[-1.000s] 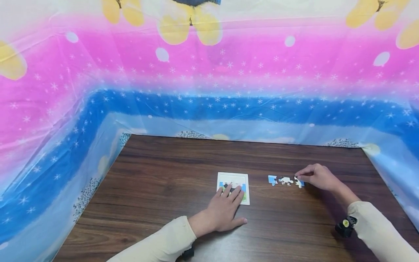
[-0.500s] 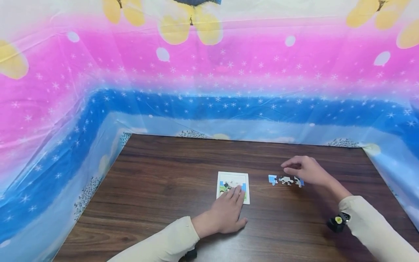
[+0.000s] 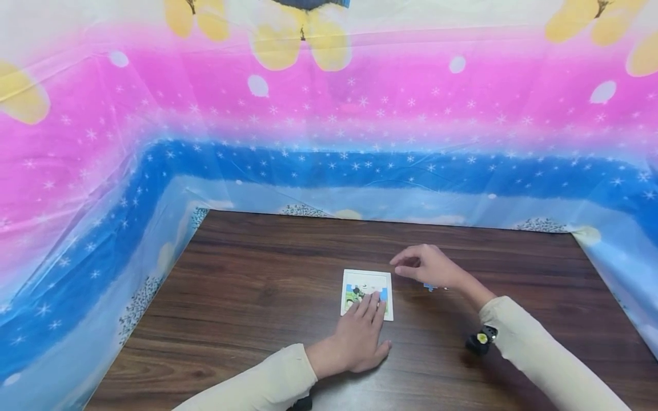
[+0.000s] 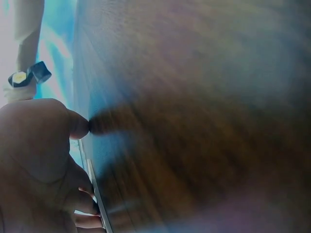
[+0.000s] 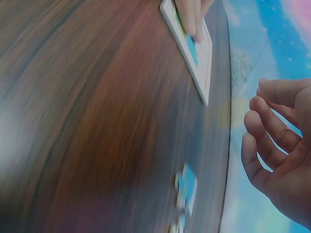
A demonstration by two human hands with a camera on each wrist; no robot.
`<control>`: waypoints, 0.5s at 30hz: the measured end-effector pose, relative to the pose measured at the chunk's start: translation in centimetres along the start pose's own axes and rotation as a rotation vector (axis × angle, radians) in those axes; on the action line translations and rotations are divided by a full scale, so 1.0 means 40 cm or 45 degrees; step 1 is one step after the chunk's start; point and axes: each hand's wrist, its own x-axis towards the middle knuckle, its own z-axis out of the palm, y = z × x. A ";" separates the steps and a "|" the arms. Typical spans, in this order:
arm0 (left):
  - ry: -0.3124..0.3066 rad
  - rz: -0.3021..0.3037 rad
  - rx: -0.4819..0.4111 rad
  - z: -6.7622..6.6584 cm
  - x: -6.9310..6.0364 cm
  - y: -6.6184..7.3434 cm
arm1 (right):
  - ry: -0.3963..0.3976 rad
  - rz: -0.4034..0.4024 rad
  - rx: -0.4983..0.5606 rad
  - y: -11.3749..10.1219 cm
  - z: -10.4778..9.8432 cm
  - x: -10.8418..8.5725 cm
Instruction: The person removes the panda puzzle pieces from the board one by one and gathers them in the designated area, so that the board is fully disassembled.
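My left hand (image 3: 358, 338) lies flat with straight fingers on the lower part of a small square jigsaw puzzle in a white frame (image 3: 389, 285). A green, blue and white picture shows in the frame beyond the fingertips; the rest is under the hand. My right hand (image 3: 430, 267) hovers just right of the frame's upper corner, fingers loosely bent. In the right wrist view nothing shows between the fingertips of the right hand (image 5: 279, 136). Beneath it, a blue loose puzzle piece (image 3: 429, 287) peeks out on the table; the pieces beside it are mostly hidden by the hand and wrist.
The dark wood-grain table (image 3: 257, 274) runs back to a pink and blue cloth (image 3: 329, 125) hanging behind and along its sides. Loose pieces (image 5: 187, 189) lie near the frame in the right wrist view. Each wrist wears a small black camera (image 3: 481, 339).
The right hand has left the rightmost loose piece, risen and moved left over the pieces toward the frame. The left hand has slid slightly down, uncovering more of the picture.
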 end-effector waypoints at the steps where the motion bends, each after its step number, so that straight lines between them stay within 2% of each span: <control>1: -0.003 -0.002 -0.003 0.000 0.000 0.001 | -0.009 -0.008 0.006 -0.006 0.010 0.009; 8: 0.019 -0.008 0.021 0.000 -0.002 0.005 | -0.079 -0.106 0.045 -0.040 0.068 0.064; 15: 0.023 -0.002 0.050 0.002 -0.001 0.002 | -0.139 -0.173 0.029 -0.060 0.109 0.103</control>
